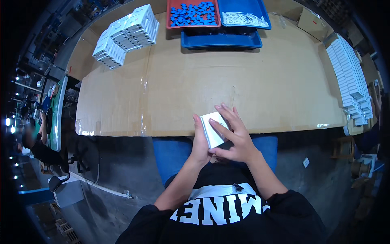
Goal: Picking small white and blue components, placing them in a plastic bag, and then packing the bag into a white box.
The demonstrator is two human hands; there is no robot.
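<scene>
A small white box (211, 135) with dark print on its face is held between my two hands, just over the near edge of the table. My left hand (199, 142) grips it along its left side, the thumb pointing up that edge. My right hand (237, 140) lies over the box's right side, with a finger on its top face and the thumb by the lower corner. The underside of the box and the left fingers beneath it are hidden.
Stacks of white boxes stand at the far left (130, 30) and along the right edge (348, 75). At the back are a red tray (168, 16) of blue pieces, a blue tray (266, 26) of white pieces and a lower blue tray (221, 40). A person (42, 146) works at a green table.
</scene>
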